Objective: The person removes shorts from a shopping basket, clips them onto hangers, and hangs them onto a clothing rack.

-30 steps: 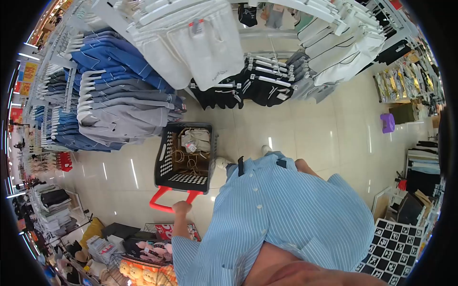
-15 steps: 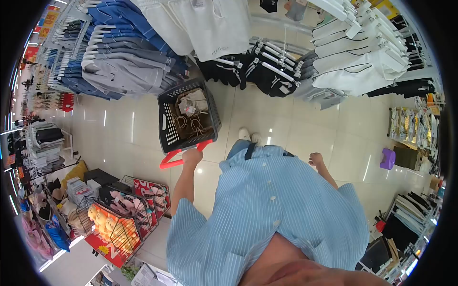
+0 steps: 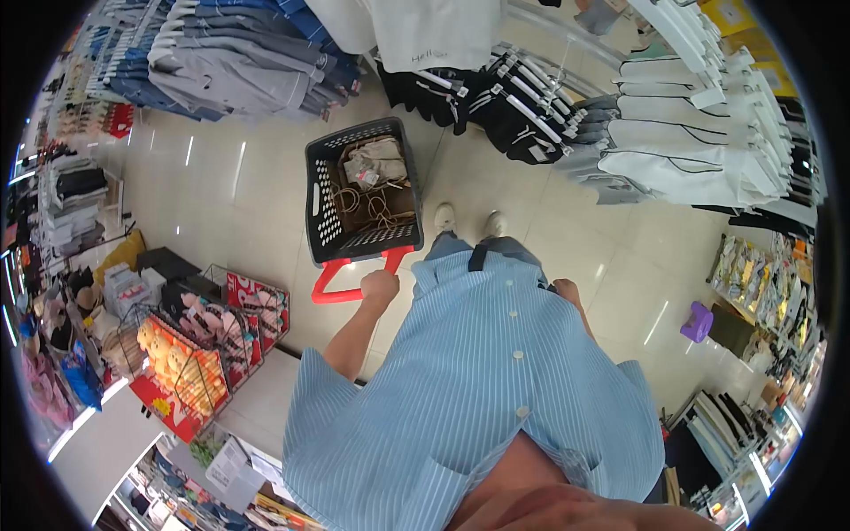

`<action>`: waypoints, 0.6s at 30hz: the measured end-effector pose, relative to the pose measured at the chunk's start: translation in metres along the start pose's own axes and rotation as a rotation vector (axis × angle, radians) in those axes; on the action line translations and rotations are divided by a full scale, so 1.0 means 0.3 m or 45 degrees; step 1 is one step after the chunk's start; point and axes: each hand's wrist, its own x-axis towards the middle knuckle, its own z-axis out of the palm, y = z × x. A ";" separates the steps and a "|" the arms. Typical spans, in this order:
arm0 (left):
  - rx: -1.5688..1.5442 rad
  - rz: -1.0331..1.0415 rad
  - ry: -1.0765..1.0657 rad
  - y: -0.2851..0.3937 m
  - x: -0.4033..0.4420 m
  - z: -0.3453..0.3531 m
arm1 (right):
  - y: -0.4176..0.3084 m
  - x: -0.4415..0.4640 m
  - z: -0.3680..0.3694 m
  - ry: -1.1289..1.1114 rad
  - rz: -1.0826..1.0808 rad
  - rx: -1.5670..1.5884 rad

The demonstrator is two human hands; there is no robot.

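Note:
My left hand (image 3: 380, 288) is wrapped round the red handle (image 3: 321, 281) of a dark grey shopping basket (image 3: 386, 239) with perforated walls. The basket stands on the floor ahead of me, to the left. Inside it is a brown paper bag (image 3: 358, 216) with twisted cord handles, and a beige folded cloth item (image 3: 382, 162) lies at its far end. By my right hip hangs my right hand (image 3: 565, 288), its fingers loosely curled and partly hidden by my shirt; no object shows in it.
Racks of grey shirts (image 3: 239, 66), black garments (image 3: 518, 106) and white garments (image 3: 699, 142) stand ahead. A wire display of plush items (image 3: 181, 363) is at left. A purple stool (image 3: 697, 322) sits at right, near more shelves. My shoes (image 3: 444, 217) are on shiny floor tiles.
The basket appears slightly further right in view, still held by my left hand. My feet have moved apart, and my right hand has swung back closer to my hip. The surroundings have shifted.

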 end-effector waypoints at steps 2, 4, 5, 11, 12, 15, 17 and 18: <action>0.035 -0.012 -0.004 -0.026 -0.024 0.068 | 0.107 0.077 -0.011 -0.079 -0.106 -0.182; 0.078 -0.038 -0.009 -0.066 -0.072 0.158 | 0.110 0.068 -0.048 -0.008 -0.378 -0.372; 0.094 -0.056 0.007 -0.076 -0.086 0.189 | 0.130 0.105 -0.082 0.039 -0.528 -0.469; 0.294 -0.091 0.023 -0.188 -0.181 0.366 | 0.629 0.450 -0.194 -0.160 -0.460 -0.583; 0.349 -0.118 0.014 -0.202 -0.189 0.403 | 0.626 0.469 -0.236 -0.236 -0.475 -0.735; 0.445 -0.216 0.034 -0.199 -0.215 0.426 | 0.419 0.438 -0.458 -0.402 -0.518 -1.142; 0.366 -0.400 0.051 -0.160 -0.211 0.438 | 0.310 0.434 -0.583 -0.359 -0.187 -0.687; 0.272 -0.547 0.077 -0.128 -0.185 0.420 | 0.256 0.451 -0.618 -0.329 -0.023 -0.453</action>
